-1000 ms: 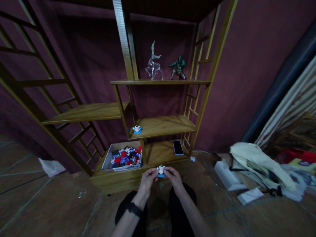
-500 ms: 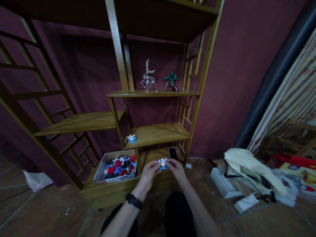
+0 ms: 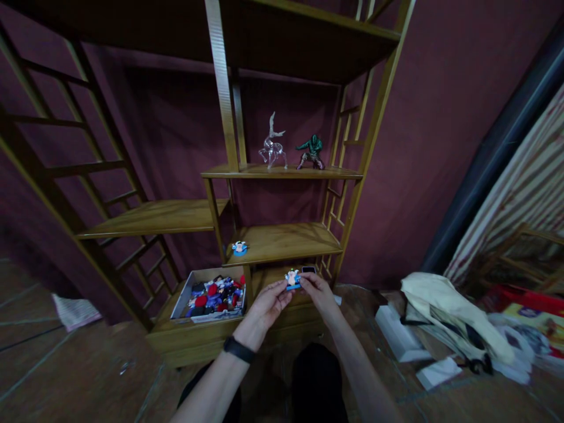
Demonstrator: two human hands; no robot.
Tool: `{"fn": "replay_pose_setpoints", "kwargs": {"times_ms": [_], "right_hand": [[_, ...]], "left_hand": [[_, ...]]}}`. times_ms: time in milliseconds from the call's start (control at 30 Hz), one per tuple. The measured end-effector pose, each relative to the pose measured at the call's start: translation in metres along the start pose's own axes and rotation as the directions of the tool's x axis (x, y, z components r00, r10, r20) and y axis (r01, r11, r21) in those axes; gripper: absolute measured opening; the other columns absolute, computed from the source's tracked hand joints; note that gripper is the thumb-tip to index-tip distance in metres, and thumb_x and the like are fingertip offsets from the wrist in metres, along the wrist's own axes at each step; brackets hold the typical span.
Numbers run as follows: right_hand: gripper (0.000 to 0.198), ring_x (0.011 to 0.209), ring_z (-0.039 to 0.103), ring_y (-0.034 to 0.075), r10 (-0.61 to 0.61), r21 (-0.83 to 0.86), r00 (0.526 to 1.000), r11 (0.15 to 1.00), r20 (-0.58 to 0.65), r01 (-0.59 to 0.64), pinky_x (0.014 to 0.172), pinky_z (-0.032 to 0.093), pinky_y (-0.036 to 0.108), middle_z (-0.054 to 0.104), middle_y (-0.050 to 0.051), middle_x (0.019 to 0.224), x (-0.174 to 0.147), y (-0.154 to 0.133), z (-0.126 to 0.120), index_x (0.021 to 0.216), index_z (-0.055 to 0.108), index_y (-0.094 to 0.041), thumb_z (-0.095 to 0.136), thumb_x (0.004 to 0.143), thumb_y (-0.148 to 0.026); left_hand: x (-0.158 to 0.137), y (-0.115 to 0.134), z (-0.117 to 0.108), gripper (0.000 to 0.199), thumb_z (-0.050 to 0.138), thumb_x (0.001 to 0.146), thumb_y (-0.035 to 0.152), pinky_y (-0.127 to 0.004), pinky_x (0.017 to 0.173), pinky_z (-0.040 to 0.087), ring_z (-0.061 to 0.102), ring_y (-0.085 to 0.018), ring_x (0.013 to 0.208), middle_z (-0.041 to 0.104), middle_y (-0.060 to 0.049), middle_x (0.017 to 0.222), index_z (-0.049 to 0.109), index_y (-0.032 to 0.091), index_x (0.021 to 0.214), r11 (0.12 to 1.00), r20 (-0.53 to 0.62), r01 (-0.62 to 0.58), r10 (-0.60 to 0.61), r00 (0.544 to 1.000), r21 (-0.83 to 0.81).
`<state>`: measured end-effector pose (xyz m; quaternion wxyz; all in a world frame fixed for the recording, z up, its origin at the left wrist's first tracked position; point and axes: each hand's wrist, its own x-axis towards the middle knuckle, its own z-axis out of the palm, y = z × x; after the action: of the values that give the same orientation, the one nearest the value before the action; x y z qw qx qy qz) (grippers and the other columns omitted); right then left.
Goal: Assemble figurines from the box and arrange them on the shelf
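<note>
Looks like you're mid-handling: R hand (image 3: 318, 292) pinches the blue-based figurine (image 3: 292, 278); L hand (image 3: 268, 304) grip, can't tell. Next move prob. needs it kept level.

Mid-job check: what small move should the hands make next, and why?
I'd probably ease the held figurine forward toward the middle shelf: the right hand grips it in front of that shelf, and a similar blue-based figurine already stands upright at the shelf's left end.
</note>
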<state>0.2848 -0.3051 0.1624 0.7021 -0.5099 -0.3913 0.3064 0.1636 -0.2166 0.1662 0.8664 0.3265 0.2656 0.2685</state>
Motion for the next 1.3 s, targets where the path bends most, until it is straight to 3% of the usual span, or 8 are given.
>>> {"fn": "replay_pose_setpoints", "kwargs": {"times_ms": [267,500,667,767,933,1033,1167,1300], "right_hand": [[0.023,0.083,0.059,0.018,0.033,0.035,0.999,0.999,0.010,-0.033,0.072,0.047,0.030,0.066,0.001,0.092,-0.002,-0.009,0.006,0.086,0.067,-0.024,0.067,0.066,-0.037],[0.024,0.087,0.059,0.019,-0.016,-0.004,0.999,1.000,0.037,0.017,0.083,0.043,0.032,0.067,0.001,0.091,-0.004,-0.013,0.016,0.086,0.066,-0.024,0.069,0.065,-0.034],[0.025,0.087,0.059,0.018,-0.052,0.003,0.997,0.999,0.062,0.052,0.082,0.044,0.031,0.066,0.000,0.092,-0.004,-0.015,0.020,0.091,0.064,-0.025,0.067,0.067,-0.031],[0.026,0.088,0.059,0.018,-0.098,-0.043,0.992,0.994,0.079,0.102,0.083,0.045,0.032,0.065,0.001,0.094,-0.007,-0.019,0.023,0.096,0.062,-0.026,0.064,0.070,-0.028],[0.020,0.101,0.054,0.019,-0.269,-0.189,0.961,0.942,0.070,0.278,0.088,0.045,0.034,0.058,0.004,0.107,-0.012,-0.028,0.029,0.093,0.062,-0.024,0.060,0.074,-0.026],[0.019,0.101,0.054,0.019,-0.324,-0.259,0.944,0.908,0.060,0.329,0.087,0.046,0.034,0.056,0.005,0.107,-0.013,-0.029,0.030,0.094,0.062,-0.024,0.058,0.075,-0.025],[0.021,0.093,0.057,0.018,-0.325,-0.328,0.945,0.889,0.042,0.320,0.082,0.047,0.032,0.059,0.004,0.098,-0.010,-0.027,0.028,0.097,0.061,-0.024,0.058,0.076,-0.025],[0.024,0.089,0.058,0.018,-0.290,-0.328,0.957,0.902,0.022,0.281,0.079,0.048,0.031,0.060,0.004,0.096,-0.003,-0.024,0.023,0.100,0.060,-0.023,0.057,0.076,-0.027]], "left_hand": [[-0.015,0.007,0.006,0.014,0.069,0.066,0.010,-0.016,0.060,0.050,0.061,-0.008,0.066,0.067,-0.005,0.082,0.066,0.012,0.079,0.991,0.010,-0.102,0.101,0.995,0.092],[-0.023,0.011,0.005,0.027,0.073,0.061,0.020,-0.021,0.062,0.049,0.061,-0.012,0.070,0.067,-0.005,0.082,0.065,0.013,0.085,0.928,0.014,-0.285,0.290,0.957,0.241],[-0.029,0.016,0.009,0.034,0.074,0.058,0.023,-0.023,0.061,0.048,0.058,-0.011,0.061,0.065,-0.003,0.073,0.063,0.014,0.089,0.789,0.050,-0.416,0.443,0.895,0.452],[-0.031,0.017,0.008,0.032,0.071,0.061,0.022,-0.026,0.068,0.049,0.060,-0.014,0.069,0.065,-0.003,0.077,0.062,0.015,0.090,0.701,0.136,-0.496,0.504,0.853,0.512],[-0.034,0.019,0.003,0.022,0.063,0.069,0.019,-0.031,0.078,0.047,0.058,-0.019,0.091,0.061,-0.007,0.099,0.064,0.019,0.091,0.464,0.288,-0.668,0.651,0.702,0.581],[-0.036,0.020,0.004,0.021,0.060,0.072,0.017,-0.032,0.082,0.046,0.056,-0.019,0.097,0.058,-0.007,0.107,0.065,0.020,0.092,0.385,0.330,-0.702,0.681,0.654,0.599],[-0.033,0.022,0.008,0.021,0.062,0.071,0.021,-0.032,0.080,0.047,0.057,-0.019,0.096,0.059,-0.007,0.107,0.065,0.020,0.092,0.429,0.300,-0.686,0.672,0.677,0.587],[-0.020,0.022,0.009,0.031,0.069,0.065,0.026,-0.029,0.071,0.050,0.061,-0.016,0.075,0.066,-0.006,0.089,0.064,0.016,0.094,0.629,0.201,-0.559,0.548,0.812,0.541]]}}
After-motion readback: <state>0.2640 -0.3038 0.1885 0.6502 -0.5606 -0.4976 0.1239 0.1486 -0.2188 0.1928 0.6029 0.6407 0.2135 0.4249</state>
